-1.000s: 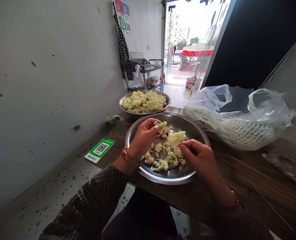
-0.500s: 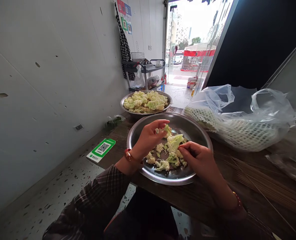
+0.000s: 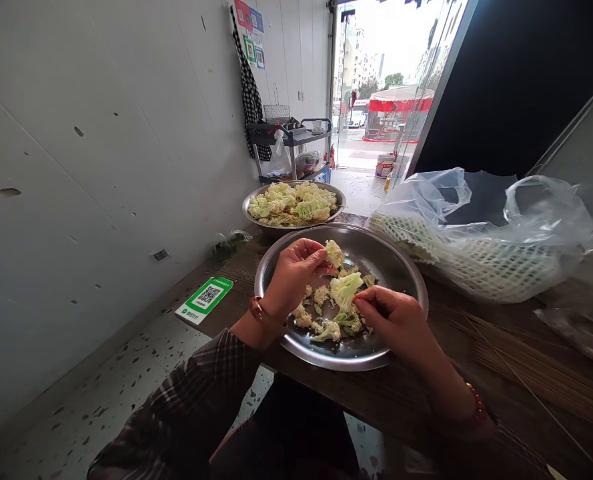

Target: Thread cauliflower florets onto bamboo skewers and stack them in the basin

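Over a wide metal basin (image 3: pixel 411 267), my left hand (image 3: pixel 299 270) pinches a small cauliflower floret (image 3: pixel 333 253) between thumb and fingers. My right hand (image 3: pixel 393 317), also closed, grips a larger pale green cauliflower piece (image 3: pixel 346 289) by its stem end. The two pieces are close together but held in separate hands. Below them, loose cauliflower florets (image 3: pixel 327 331) and green scraps lie on the basin's bottom. Whether a skewer runs between the hands cannot be made out.
Behind the basin stands a metal bowl (image 3: pixel 250 217) heaped with cauliflower. Clear plastic bags (image 3: pixel 501 247) with net-wrapped produce rest at right, near thin wooden skewers (image 3: pixel 541 373). A green QR-code card (image 3: pixel 205 300) lies at the table's left edge. A cart (image 3: pixel 296 138) stands farther back.
My left fingers have closed and turned, and the floret in them now points upward. My right hand has shifted slightly left with its cauliflower piece.
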Available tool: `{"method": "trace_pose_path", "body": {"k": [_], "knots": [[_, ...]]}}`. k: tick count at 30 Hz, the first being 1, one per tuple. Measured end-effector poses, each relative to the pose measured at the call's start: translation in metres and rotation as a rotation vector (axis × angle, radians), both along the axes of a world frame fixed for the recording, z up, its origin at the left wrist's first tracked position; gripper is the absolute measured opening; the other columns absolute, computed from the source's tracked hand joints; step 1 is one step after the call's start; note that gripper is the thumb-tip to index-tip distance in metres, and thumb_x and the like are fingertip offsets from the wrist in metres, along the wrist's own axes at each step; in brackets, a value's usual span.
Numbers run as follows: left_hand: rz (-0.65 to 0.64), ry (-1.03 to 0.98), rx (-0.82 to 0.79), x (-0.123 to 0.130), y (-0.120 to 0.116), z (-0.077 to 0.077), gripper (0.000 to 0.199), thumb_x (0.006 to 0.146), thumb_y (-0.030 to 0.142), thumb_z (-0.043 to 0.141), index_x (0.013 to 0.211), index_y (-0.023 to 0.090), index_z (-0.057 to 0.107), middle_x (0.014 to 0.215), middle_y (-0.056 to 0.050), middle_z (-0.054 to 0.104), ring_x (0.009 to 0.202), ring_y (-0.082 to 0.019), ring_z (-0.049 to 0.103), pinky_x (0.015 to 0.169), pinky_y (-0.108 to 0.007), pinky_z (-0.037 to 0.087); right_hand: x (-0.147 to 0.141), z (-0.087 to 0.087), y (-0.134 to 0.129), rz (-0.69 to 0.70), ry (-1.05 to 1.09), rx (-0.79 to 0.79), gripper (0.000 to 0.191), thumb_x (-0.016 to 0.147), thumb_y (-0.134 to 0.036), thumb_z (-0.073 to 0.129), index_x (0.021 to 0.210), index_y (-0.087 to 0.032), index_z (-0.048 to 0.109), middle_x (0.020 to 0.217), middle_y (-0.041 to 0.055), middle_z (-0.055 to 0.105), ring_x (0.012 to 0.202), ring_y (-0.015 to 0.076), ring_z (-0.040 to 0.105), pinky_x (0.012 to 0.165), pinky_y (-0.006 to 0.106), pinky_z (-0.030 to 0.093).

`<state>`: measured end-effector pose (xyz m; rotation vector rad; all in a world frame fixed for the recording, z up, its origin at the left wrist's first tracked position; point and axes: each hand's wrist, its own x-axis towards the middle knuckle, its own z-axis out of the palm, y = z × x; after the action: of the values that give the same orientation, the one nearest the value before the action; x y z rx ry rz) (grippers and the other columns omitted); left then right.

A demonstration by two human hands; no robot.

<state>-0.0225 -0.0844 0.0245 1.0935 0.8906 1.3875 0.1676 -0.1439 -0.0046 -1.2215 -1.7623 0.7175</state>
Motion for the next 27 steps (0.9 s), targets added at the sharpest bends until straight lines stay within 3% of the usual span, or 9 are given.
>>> {"method": "trace_pose_path", "body": {"k": [7,16,27], "knots": [[-0.108,0.027,-0.009,-0.0013,-0.0024,0.0,0.031,0.07,0.033,0.084,0.088,0.013,0.068,0.072,-0.004,0.07,0.068,-0.014,0.065,0.066,-0.027,0.051,0.0012,-0.0035,0.0023,-0.078,0.015,-0.013,0.025,0.09,-0.037,0.058,0.08,-0.018,0.071,0.065,0.0008,0.065,0.058,0.0145,0.054,0.058,0.027,0.04],[0.018,0.083,0.051,0.001,-0.0017,-0.0019,0.025,0.072,0.031,0.08,0.082,0.014,0.065,0.07,-0.003,0.072,0.067,-0.014,0.067,0.071,-0.028,0.052,0.0,-0.0002,0.0016,-0.074,-0.009,0.044,0.022,0.088,-0.035,0.059,0.078,-0.019,0.071,0.064,0.0002,0.067,0.058,0.0146,0.057,0.057,0.027,0.041],[0.056,0.144,0.092,0.0012,-0.0036,0.0001,0.024,0.072,0.031,0.08,0.081,0.015,0.064,0.07,-0.002,0.071,0.068,-0.014,0.068,0.072,-0.027,0.053,-0.0006,-0.0004,0.0012,-0.101,-0.025,0.104,0.021,0.089,-0.031,0.058,0.078,-0.018,0.071,0.065,-0.0001,0.069,0.059,0.0142,0.06,0.059,0.026,0.043]]}}
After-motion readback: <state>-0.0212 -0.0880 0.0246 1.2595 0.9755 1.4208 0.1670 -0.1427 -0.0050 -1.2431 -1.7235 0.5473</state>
